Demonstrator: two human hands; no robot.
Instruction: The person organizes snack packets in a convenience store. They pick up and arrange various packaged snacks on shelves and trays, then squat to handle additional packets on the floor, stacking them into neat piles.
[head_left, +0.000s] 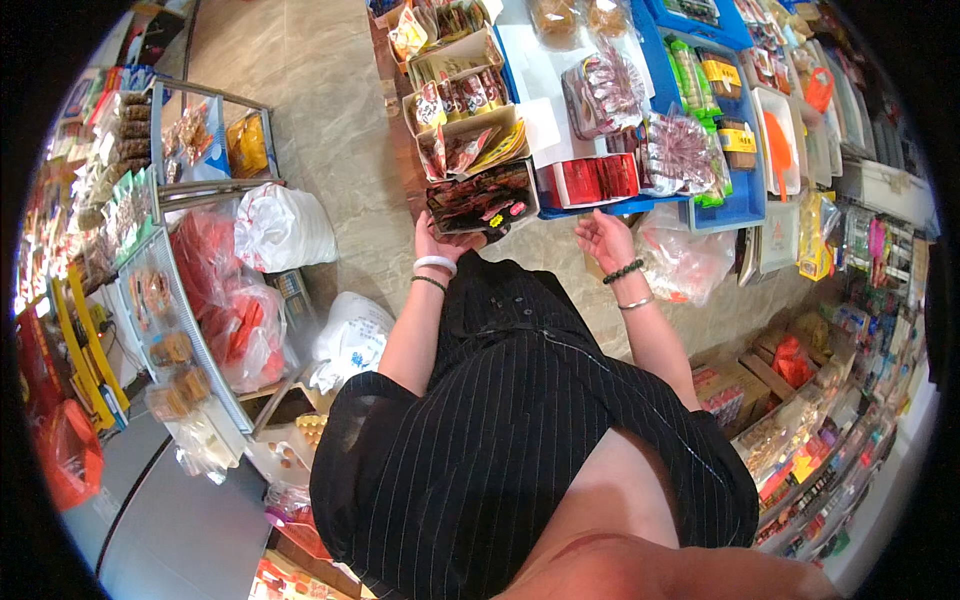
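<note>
My left hand (444, 241) is at the near left corner of an open box of dark snack packets (480, 196), thumb up its side and fingers partly hidden beneath it. The box sits at the near end of a row of snack boxes. My right hand (606, 238) is empty, fingers apart and slightly curled, just below the edge of a blue tray (574, 213). Above it stands a white box of red packets (598, 180). Bundled clear-wrapped packets (679, 154) lie to the right of that box.
White plastic bags (285, 226) and red bags (240, 322) stand by the wire shelving on the left. Another blue tray (727, 214) holds wrapped cakes (739, 142). A clear plastic bag (686, 255) hangs near my right wrist. Cartons (731, 386) stand on the tiled floor (322, 97) at right.
</note>
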